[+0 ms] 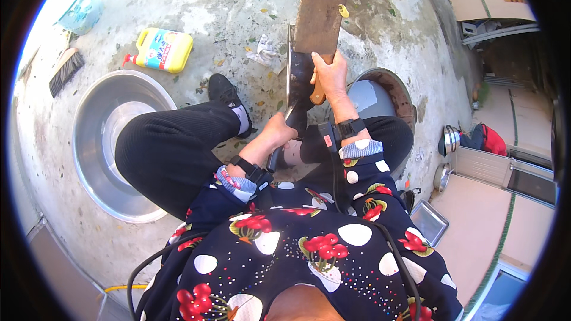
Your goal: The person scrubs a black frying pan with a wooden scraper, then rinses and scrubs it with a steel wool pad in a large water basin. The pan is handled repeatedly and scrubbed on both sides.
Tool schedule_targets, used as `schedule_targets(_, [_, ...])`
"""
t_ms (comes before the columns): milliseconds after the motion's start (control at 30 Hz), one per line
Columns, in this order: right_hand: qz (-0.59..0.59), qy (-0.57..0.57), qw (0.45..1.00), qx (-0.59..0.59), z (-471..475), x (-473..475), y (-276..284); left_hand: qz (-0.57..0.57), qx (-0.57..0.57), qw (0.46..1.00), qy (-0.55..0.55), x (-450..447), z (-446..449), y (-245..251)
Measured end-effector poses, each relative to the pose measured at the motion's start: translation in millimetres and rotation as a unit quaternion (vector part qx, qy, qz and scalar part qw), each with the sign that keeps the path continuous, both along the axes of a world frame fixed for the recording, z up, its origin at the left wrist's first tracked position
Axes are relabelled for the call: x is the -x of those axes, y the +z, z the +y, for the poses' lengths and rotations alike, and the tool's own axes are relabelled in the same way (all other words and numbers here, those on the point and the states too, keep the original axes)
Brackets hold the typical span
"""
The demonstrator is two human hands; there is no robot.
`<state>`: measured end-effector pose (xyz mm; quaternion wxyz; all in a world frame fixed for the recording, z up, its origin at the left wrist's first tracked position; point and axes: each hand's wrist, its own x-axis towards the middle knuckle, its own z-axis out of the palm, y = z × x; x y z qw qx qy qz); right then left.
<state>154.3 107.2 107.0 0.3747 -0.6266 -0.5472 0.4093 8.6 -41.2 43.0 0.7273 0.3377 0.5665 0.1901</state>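
Observation:
My right hand (332,73) is closed around the wooden handle of a cleaver (321,18), whose broad, stained blade points away from me. A small yellow piece (343,11) sits at the blade's right edge. My left hand (280,130) grips the handle of a dark pan (301,71), seen nearly edge-on between my feet, with its rim towards the left. The cleaver's lower part overlaps the pan in view; whether they touch I cannot tell.
A large metal basin (120,142) lies left of my knee. Beyond are a yellow detergent jug (165,50), a brush (67,71) and a blue-patterned bucket (80,11). A crumpled white wrapper (263,51) lies on the concrete. A round tub (406,93) stands by my right knee; a metal tray (429,222) lies farther right.

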Motion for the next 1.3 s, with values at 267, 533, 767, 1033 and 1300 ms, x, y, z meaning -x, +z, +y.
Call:
schedule_targets(267, [-0.046,0.059,0.996,-0.051,-12,1,-10,-0.017,0.009,0.999,0.045,0,-1,-3])
schedule_targets(533, [0.001,0.002,1.000,0.027,2,16,-18,0.009,0.016,0.999,0.031,-2,0,-3])
schedule_targets(767, [-0.030,0.026,0.997,-0.070,22,6,-1,-0.015,0.015,1.000,0.006,-2,3,-10])
schedule_targets(1033, [-0.047,0.066,0.997,-0.004,-13,8,-15,-0.031,0.029,0.998,0.041,2,8,-10])
schedule_targets(1300, [0.000,0.019,0.998,0.063,16,28,-15,-0.050,0.025,0.997,0.051,3,8,-12])
